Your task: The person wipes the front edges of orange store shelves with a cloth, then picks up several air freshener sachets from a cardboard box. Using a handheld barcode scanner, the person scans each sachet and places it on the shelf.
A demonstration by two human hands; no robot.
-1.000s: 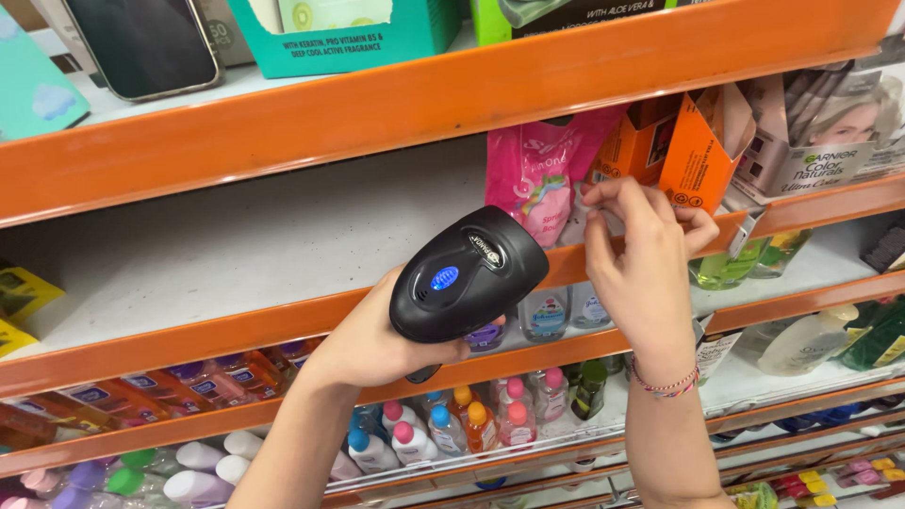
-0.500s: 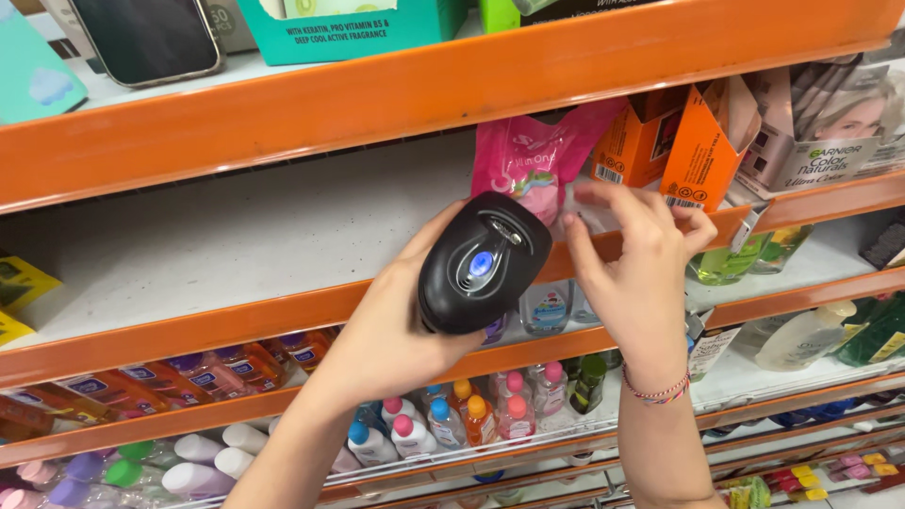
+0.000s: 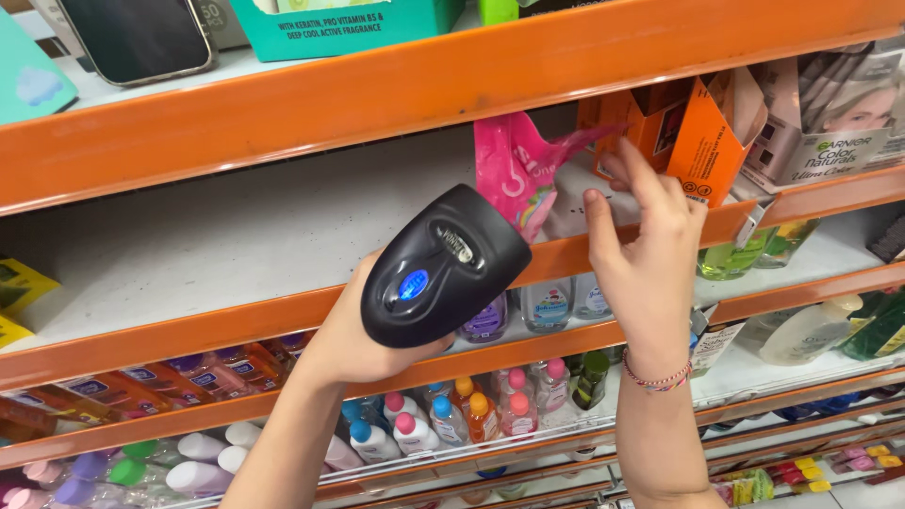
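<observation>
My left hand (image 3: 353,335) grips a black handheld barcode scanner (image 3: 443,269) with a small blue-lit window. Its head is raised in front of the middle shelf and points toward a pink packet (image 3: 514,170). The packet stands tilted on that shelf. My right hand (image 3: 650,254), with a beaded bracelet on the wrist, reaches up beside the scanner. Its thumb and fingers pinch the packet's lower right edge, just left of an open orange carton (image 3: 702,141).
Orange shelf rails (image 3: 377,94) cross the view in tiers. The top shelf holds a teal box (image 3: 339,24) and a dark phone-like slab (image 3: 137,38). Hair-colour boxes (image 3: 834,113) stand at right. Lower shelves carry several small bottles (image 3: 471,415) with coloured caps.
The scanner has risen and moved right, closer to the pink packet. My right hand has shifted up along the packet's edge toward the orange carton.
</observation>
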